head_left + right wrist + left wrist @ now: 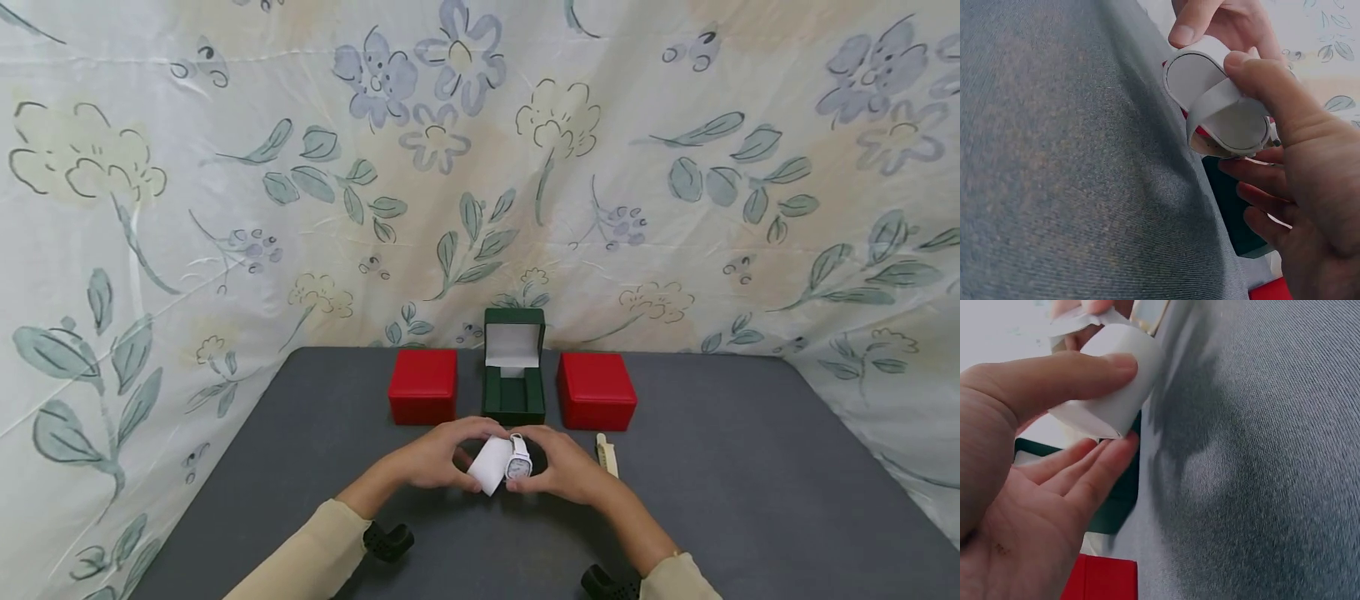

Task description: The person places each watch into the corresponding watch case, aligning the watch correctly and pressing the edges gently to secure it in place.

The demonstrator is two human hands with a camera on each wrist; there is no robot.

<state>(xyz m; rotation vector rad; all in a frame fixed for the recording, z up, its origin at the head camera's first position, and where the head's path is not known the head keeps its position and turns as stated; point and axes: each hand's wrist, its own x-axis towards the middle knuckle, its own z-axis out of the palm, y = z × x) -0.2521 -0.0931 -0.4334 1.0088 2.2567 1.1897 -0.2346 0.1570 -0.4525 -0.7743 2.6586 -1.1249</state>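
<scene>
Much of the white watch [518, 458] was hidden: in the head view only its face and a short run of strap showed between the two hands, and the white cushion [489, 466] it was being worked onto had its far end covered by the fingers of the left hand [438, 457]. The left hand held that cushion pinched between thumb and fingertips, its fingers curled around it just above the grey table [750, 483]. The right hand [558, 467] gripped the watch, thumb pressed on the strap looped round the cushion, as the right wrist view showed at close range; whether the strap was buckled could not be made out. In the left wrist view the cushion [1113, 394] filled the top of the frame, the thumb [1054, 375] lay across it, and the boxes behind were blurred slivers of green and red. Both wrist views cut the boxes off at their edges. On the table stood three boxes in a row at the back: two red boxes, one [423, 386] to the left and one [597, 390] to the right, both closed, and one green box [513, 367] between them, its lid upright and its pale lining showing. A single cream-coloured strap-like piece [607, 454] lay just beside the right hand, partly hidden by it, too small to identify. One floral cloth [225, 208] hung behind and around the table. Two beige sleeves ran off the bottom edge.
</scene>
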